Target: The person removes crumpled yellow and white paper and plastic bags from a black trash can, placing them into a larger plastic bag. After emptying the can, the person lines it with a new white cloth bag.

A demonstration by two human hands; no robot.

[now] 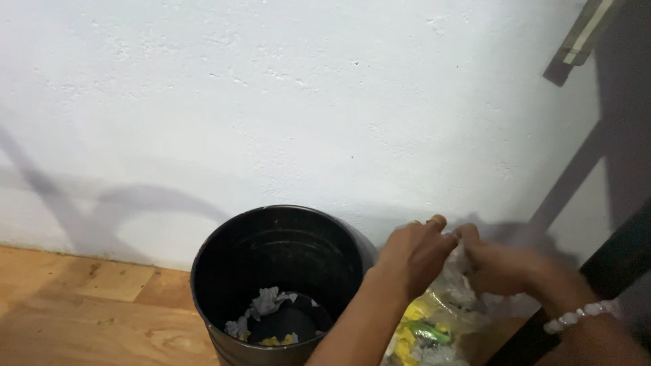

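Both my left hand [412, 254] and right hand [498, 268] pinched shut on the clear plastic bag [441, 318] of scraps — the black bin [271, 244] just left of my grip.

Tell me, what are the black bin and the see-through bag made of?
The black bin looks like hard plastic or painted metal: its smooth wall shines a little. The bag seems thin clear plastic: it crinkles, and yellow and green scraps show through where the left hand and right hand pinch it.
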